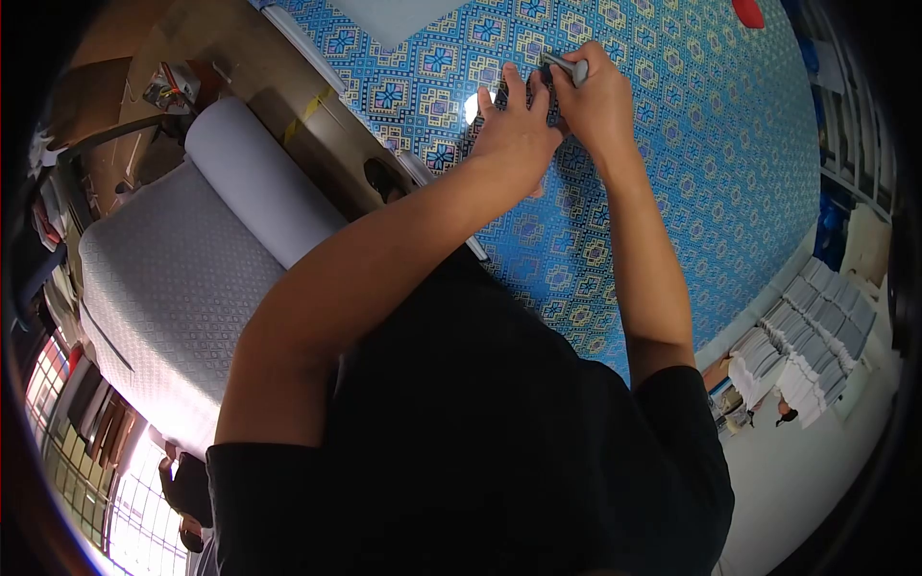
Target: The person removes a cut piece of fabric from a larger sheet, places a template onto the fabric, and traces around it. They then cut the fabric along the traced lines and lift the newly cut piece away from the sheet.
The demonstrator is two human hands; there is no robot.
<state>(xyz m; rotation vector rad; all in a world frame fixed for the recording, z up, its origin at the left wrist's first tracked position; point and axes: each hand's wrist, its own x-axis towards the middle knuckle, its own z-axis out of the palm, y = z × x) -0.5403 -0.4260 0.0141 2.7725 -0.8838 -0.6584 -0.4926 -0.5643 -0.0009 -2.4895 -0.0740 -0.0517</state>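
Observation:
Blue fabric [711, 182] with a yellow, purple and black geometric pattern covers the table before me. My left hand [519, 130] lies on it with fingers spread and pointing away from me, pressing on the surface. Just to its right, my right hand [597, 96] is closed round a grey pen-like tool [578, 71], its narrow end toward the fabric near my left fingertips. What kind of tool it is, I cannot tell. A small dark piece shows between the two hands, partly hidden by fingers.
A plain grey sheet [394, 17] lies at the table's far edge, and a red object [747, 12] at the far right. Left of the table stands a large roll of grey material [254, 173]. Folded pale stacks [807, 331] are at right. A person [187, 490] is at lower left.

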